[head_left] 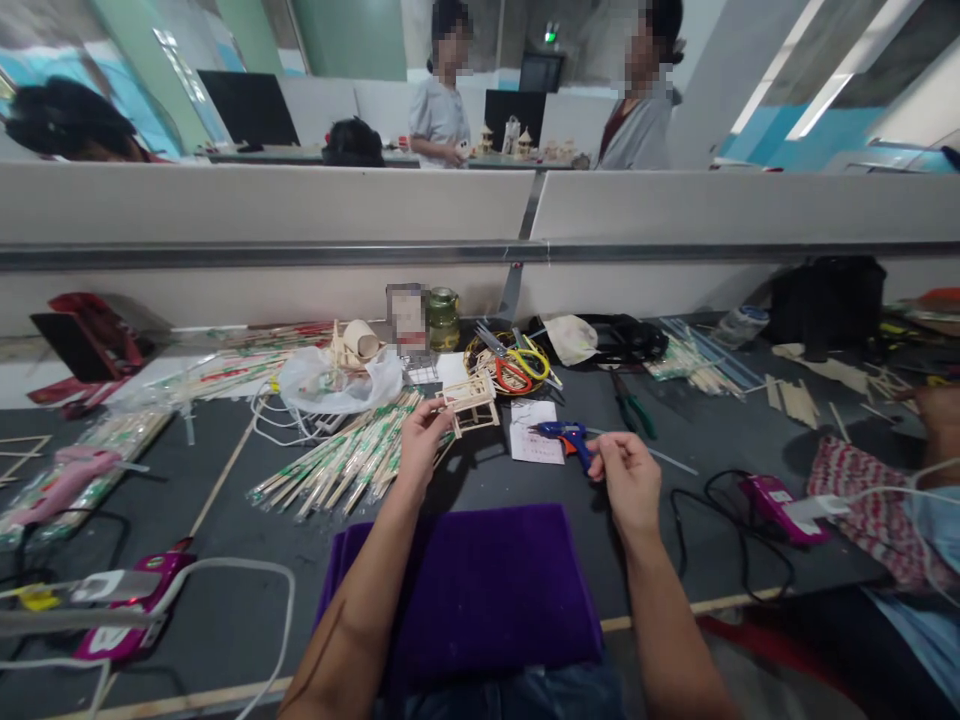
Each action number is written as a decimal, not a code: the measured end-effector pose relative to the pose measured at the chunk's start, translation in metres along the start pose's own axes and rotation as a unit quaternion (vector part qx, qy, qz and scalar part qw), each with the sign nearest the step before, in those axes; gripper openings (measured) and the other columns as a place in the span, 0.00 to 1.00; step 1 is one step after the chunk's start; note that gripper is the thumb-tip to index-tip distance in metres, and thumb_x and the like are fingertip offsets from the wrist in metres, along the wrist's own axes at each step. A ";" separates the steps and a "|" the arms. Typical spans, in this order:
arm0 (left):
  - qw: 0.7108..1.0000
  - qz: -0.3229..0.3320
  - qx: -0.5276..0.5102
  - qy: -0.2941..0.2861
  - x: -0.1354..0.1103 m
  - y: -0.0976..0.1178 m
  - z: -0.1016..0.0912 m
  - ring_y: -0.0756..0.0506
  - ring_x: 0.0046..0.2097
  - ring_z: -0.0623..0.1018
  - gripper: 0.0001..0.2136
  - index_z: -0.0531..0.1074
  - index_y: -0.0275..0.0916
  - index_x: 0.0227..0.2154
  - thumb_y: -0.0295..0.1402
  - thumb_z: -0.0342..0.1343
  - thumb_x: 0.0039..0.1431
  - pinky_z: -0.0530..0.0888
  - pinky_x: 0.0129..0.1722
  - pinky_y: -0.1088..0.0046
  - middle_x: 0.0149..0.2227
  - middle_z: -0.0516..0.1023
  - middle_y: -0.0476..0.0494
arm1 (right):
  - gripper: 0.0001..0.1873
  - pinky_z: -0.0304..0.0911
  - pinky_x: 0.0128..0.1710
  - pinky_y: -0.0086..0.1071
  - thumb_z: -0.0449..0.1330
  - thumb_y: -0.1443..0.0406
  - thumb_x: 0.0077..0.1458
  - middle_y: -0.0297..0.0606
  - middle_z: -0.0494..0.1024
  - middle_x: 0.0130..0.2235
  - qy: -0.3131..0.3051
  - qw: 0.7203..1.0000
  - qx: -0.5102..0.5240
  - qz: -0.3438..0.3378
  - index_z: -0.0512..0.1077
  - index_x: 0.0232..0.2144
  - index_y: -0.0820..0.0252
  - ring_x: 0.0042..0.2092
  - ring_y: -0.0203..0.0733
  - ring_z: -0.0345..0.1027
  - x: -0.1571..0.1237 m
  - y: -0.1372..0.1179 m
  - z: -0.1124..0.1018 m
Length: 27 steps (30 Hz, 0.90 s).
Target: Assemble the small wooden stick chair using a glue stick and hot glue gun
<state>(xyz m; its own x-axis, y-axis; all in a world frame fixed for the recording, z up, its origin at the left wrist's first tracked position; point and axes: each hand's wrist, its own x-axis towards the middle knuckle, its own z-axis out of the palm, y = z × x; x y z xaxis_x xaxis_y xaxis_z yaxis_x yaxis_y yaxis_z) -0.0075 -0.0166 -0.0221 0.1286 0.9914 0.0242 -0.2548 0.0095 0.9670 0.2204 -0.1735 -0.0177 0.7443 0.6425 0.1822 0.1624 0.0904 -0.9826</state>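
Observation:
Between the thumb and fingers of my left hand (426,440) is a small frame model of light wooden sticks (474,408), held tilted above the desk. My right hand (628,480) is closed, its fingertips at the handle end of a blue glue gun (566,436) with an orange trigger. The glue gun's nozzle points left over a white paper (531,415) that has print on it. A translucent glue stick (675,462) shows beyond my right fingers. Below my forearms lies a folded purple cloth (480,590).
Bundles of wrapped sticks (352,455) lie left of centre. Scissors (529,365) rest on a round basket, with pliers (634,405) to their right. A pink glue gun (67,480) and power strips (135,605) with cables lie about. A co-worker's arm (937,420) is at right.

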 end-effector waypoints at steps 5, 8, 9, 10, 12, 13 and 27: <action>1.000 0.005 0.002 -0.011 -0.002 0.004 0.000 0.51 0.29 0.74 0.18 0.80 0.39 0.33 0.44 0.70 0.40 0.72 0.32 0.75 0.31 0.79 0.47 | 0.40 0.57 0.16 0.23 0.67 0.57 0.46 0.30 0.81 0.32 -0.034 0.992 0.111 0.048 0.57 0.59 0.55 0.17 0.28 0.60 0.027 -0.011 -0.001; 1.000 0.000 -0.005 -0.006 -0.002 0.004 0.000 0.51 0.28 0.73 0.18 0.80 0.38 0.33 0.44 0.71 0.40 0.72 0.32 0.74 0.29 0.79 0.48 | 0.46 0.49 0.14 0.20 0.69 0.60 0.42 0.27 0.81 0.28 -0.044 0.979 0.170 0.099 0.54 0.60 0.55 0.15 0.26 0.53 0.047 -0.017 -0.001; 1.000 -0.001 -0.005 -0.005 -0.002 0.004 0.000 0.51 0.28 0.74 0.19 0.80 0.38 0.34 0.44 0.71 0.40 0.73 0.32 0.74 0.29 0.79 0.48 | 0.45 0.47 0.14 0.19 0.70 0.61 0.40 0.27 0.80 0.27 -0.045 0.973 0.192 0.119 0.56 0.59 0.55 0.15 0.26 0.51 0.054 -0.018 0.000; 1.000 -0.002 -0.005 -0.004 -0.002 0.003 -0.001 0.50 0.29 0.74 0.19 0.80 0.38 0.34 0.44 0.71 0.40 0.73 0.32 0.74 0.29 0.79 0.47 | 0.43 0.45 0.14 0.19 0.70 0.62 0.39 0.27 0.80 0.26 -0.045 0.966 0.215 0.137 0.58 0.57 0.55 0.15 0.25 0.49 0.060 -0.020 0.001; 1.000 -0.001 -0.005 -0.003 -0.002 0.002 -0.001 0.50 0.30 0.75 0.19 0.80 0.38 0.34 0.44 0.71 0.40 0.73 0.33 0.73 0.31 0.80 0.46 | 0.38 0.43 0.14 0.18 0.71 0.65 0.37 0.26 0.79 0.25 -0.046 0.953 0.253 0.159 0.62 0.51 0.54 0.14 0.24 0.47 0.070 -0.021 0.006; 1.000 0.000 -0.005 -0.002 -0.002 0.001 -0.001 0.50 0.30 0.75 0.19 0.80 0.38 0.34 0.44 0.71 0.40 0.73 0.33 0.73 0.31 0.80 0.45 | 0.35 0.43 0.14 0.18 0.70 0.66 0.36 0.25 0.78 0.24 -0.046 0.949 0.267 0.162 0.63 0.48 0.54 0.14 0.24 0.46 0.073 -0.021 0.009; 1.000 -0.013 -0.012 0.002 -0.005 0.002 -0.001 0.49 0.32 0.76 0.18 0.80 0.38 0.34 0.43 0.71 0.41 0.73 0.35 0.72 0.35 0.81 0.44 | 0.39 0.46 0.17 0.16 0.62 0.71 0.45 0.17 0.72 0.26 0.012 0.901 0.406 0.153 0.54 0.56 0.44 0.16 0.22 0.48 0.106 -0.032 0.080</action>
<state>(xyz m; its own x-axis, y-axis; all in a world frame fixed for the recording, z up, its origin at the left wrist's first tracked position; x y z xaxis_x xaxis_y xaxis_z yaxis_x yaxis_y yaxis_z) -0.0097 -0.0216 -0.0209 0.1320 0.9913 -0.0019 -0.2741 0.0383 0.9609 0.2421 -0.0475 0.0305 0.6885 0.7168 -0.1104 -0.5731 0.4446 -0.6884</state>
